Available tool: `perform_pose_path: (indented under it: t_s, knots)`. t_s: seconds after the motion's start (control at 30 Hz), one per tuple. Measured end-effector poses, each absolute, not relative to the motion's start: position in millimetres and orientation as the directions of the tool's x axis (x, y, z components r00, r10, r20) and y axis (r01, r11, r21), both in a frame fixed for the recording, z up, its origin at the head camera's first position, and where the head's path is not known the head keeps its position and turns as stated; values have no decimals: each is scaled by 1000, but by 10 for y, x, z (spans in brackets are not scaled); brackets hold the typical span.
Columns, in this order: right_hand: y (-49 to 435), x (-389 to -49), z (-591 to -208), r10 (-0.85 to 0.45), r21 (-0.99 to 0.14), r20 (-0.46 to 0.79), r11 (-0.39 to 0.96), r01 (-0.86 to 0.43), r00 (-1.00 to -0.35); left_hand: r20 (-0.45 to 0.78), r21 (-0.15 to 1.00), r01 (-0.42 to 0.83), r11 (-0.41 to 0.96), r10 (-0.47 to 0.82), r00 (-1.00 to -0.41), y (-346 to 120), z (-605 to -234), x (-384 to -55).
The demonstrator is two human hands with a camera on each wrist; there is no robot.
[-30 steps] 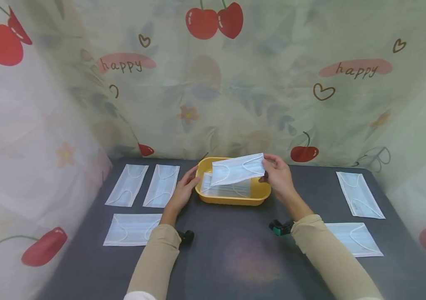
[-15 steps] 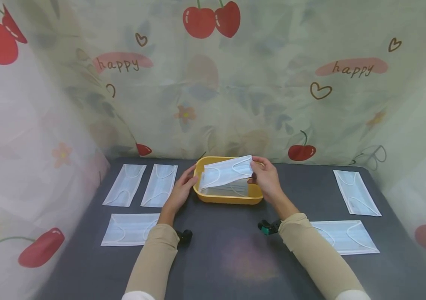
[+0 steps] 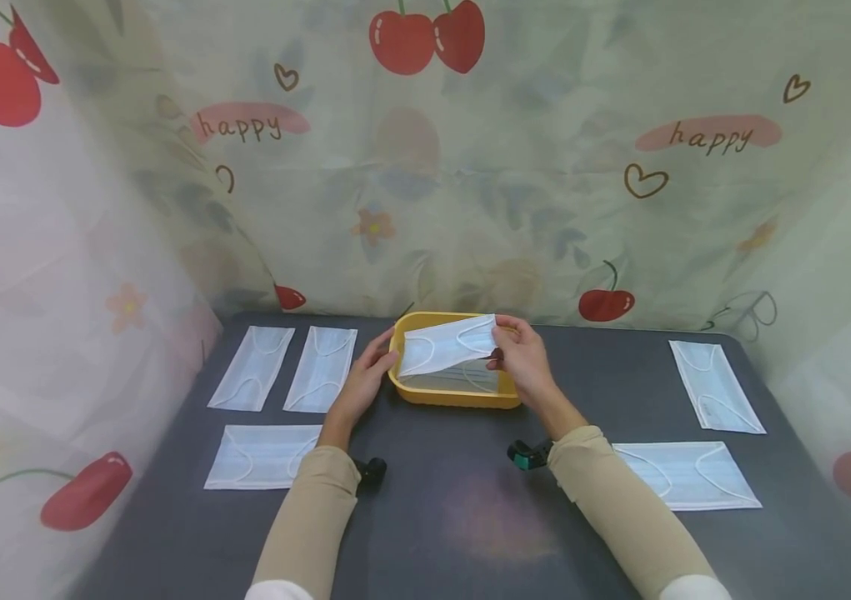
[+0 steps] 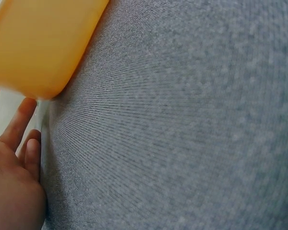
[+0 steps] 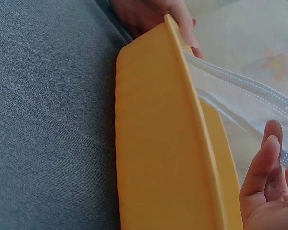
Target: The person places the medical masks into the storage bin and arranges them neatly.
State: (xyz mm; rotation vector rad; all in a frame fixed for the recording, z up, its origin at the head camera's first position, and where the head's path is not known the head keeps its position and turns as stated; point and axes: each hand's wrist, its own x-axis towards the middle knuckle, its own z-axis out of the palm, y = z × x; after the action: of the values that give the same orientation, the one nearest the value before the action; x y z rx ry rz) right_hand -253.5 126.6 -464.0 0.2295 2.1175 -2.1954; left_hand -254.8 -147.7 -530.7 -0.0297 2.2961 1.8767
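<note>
Lt-blue rect. fabric mask (image 3: 446, 343) tilted over yellow oblong plastic tub (image 3: 458, 401); R hand (image 3: 528, 364) fingers pinch its R end, L hand (image 3: 362, 382) fingers straight-ish vs. tub. Prob. v. light, floppy; hold by edges.

The tub (image 5: 156, 134) is showing smooth plastic, the raised mask (image 3: 442, 348) papery fabric, the bench (image 3: 463, 467) matt cloth (faintly ribbed).

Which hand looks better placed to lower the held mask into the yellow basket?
Probably the right hand: it pinches the mask by one end over the yellow basket, while the left hand is at the basket's opposite end.
</note>
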Motion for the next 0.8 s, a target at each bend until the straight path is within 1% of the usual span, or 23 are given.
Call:
perform_pose_path:
  t_s: [0.17, 0.43, 0.67, 0.73, 0.8]
  knots:
    - [1217, -2555, -4686, 27, -988, -150, -46, 149, -988, -144, 971, -122, 206, 92, -985, -1479, -5312, -2555]
    - [1191, -2554, -4705, 12, -988, -151, 10, 151, -988, -136, 972, -116, 205, 89, -987, -1473, -5325, -2566]
    - [1205, -2558, -4744, -4, -981, -121, 152, 119, -993, -127, 974, -106, 201, 92, -988, -1475, -5314, -2557]
    - [1220, -2556, -4752, -15, -972, -95, 219, 90, -995, -130, 974, -108, 199, 98, -987, -1473, -5309, -2560]
    - [1236, -2547, -4752, -24, -948, -59, 314, 48, -998, -140, 973, -118, 196, 101, -985, -1467, -5304, -2563]
